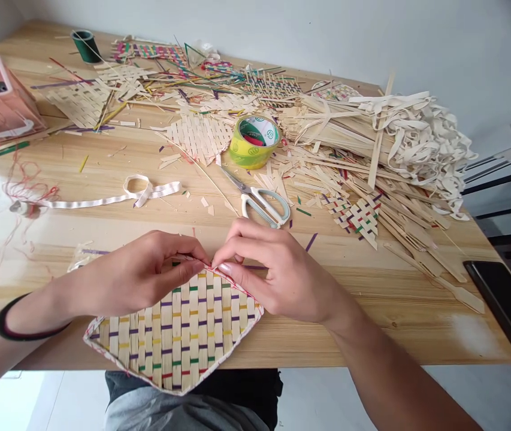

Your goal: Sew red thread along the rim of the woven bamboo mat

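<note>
A woven bamboo mat [187,326] with purple, yellow, green and red strips lies at the table's front edge, its near corner jutting over the edge. White cloth tape with red stitching borders it. My left hand [147,269] pinches the mat's far edge between thumb and fingers. Close beside it, my right hand [273,263] pinches the same edge, just right of the top corner. The fingertips nearly meet there; whether a needle or thread is between them is too small to tell. White-handled scissors [266,206] lie just beyond my right hand.
Yellow tape roll [251,157], white ribbon [88,202] and tangled red thread [30,191] lie beyond the mat. Bamboo strips and scraps [327,131] cover the back and right. A pink container [3,99] stands left, a green spool [87,46] behind, a black phone [507,311] at the right edge.
</note>
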Motion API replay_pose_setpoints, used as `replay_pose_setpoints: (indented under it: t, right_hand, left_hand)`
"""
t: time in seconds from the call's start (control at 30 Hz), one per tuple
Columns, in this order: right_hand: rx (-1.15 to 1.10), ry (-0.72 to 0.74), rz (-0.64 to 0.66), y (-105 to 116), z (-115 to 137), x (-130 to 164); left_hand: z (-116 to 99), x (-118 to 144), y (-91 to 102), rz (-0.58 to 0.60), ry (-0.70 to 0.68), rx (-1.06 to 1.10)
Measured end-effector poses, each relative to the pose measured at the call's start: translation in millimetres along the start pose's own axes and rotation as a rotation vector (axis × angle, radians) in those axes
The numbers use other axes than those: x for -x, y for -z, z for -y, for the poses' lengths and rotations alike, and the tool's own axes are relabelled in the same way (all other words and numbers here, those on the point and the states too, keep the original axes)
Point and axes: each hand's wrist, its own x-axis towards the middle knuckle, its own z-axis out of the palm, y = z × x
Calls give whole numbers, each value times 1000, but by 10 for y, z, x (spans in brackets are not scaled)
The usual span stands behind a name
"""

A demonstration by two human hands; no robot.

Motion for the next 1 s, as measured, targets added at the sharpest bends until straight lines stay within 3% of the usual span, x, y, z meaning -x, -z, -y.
replay_pose_setpoints:
  t: [1.0]
  right_hand:
    - [14,-32,2,7,-3,11]
  left_hand:
    - [10,0,-12,-49,-90,-59]
